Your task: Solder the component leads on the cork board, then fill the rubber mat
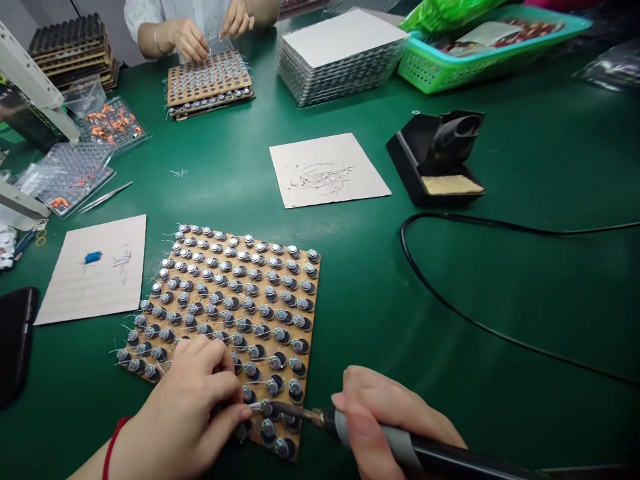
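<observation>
A brown board (316,293) full of round holes carries rows of small silver-topped cylindrical components (249,303), thin wire leads sticking out at its left side. My right hand (385,420) is closed around the grey and black handle of a soldering iron (345,427). The iron's tip touches or nearly touches one component near the board's front right. My left hand (200,400) rests over the board's front part, hiding several components. Its thumb and forefinger pinch a thin pale wire (255,405) that reaches the same component from the left.
A black iron stand (435,160) with a yellow sponge stands at right, with a black cable (450,300) looping below. Cards (300,150) (65,287) hold wire bits and a blue part. Tweezers (107,197) lie left. Across the table, another person's hands (190,40) work over a similar board.
</observation>
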A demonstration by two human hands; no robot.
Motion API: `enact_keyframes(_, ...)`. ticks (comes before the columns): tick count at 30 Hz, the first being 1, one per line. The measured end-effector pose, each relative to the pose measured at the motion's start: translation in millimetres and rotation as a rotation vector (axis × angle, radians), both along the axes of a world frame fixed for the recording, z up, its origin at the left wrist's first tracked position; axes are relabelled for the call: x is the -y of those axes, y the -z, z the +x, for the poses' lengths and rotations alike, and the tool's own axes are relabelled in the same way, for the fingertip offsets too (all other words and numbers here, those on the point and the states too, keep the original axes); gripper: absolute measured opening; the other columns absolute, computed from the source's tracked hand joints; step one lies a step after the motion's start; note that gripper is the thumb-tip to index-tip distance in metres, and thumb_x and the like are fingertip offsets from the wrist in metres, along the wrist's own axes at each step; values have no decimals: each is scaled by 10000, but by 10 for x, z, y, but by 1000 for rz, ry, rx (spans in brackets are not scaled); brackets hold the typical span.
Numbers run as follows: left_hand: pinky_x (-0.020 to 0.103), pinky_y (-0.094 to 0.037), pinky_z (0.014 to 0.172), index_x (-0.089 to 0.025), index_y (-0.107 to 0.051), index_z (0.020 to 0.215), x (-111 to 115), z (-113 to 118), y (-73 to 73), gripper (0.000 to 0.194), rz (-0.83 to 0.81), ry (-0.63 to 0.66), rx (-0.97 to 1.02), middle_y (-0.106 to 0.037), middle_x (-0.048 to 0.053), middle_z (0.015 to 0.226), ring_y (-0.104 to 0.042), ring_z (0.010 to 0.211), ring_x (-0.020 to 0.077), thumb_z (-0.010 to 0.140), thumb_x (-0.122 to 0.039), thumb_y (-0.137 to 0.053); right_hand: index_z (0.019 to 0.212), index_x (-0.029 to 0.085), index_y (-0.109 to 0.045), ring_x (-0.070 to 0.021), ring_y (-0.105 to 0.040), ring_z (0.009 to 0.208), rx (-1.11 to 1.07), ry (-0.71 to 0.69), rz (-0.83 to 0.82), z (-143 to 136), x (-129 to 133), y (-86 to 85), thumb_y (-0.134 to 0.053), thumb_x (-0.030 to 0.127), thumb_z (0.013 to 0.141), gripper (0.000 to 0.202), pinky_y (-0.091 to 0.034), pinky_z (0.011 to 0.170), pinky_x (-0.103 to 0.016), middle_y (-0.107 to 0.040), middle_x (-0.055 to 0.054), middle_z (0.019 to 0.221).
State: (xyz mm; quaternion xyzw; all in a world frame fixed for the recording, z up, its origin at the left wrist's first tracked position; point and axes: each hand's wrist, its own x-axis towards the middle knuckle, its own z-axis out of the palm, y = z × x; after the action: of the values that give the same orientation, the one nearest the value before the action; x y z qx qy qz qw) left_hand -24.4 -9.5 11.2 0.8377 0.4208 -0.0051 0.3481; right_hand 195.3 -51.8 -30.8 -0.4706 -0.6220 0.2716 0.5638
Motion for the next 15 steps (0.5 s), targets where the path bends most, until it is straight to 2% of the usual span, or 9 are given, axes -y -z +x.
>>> enact_keyframes(15,359,-343,734,-177,-568,759,11,3,2,170,39,7,15,-517,33,889,-440,836,214,927,-159,-565,795,214,-554,-102,-449,446,15,-28,-3,16,22,35,-521,44,857,184,-374,425,-238,-499,40,549)
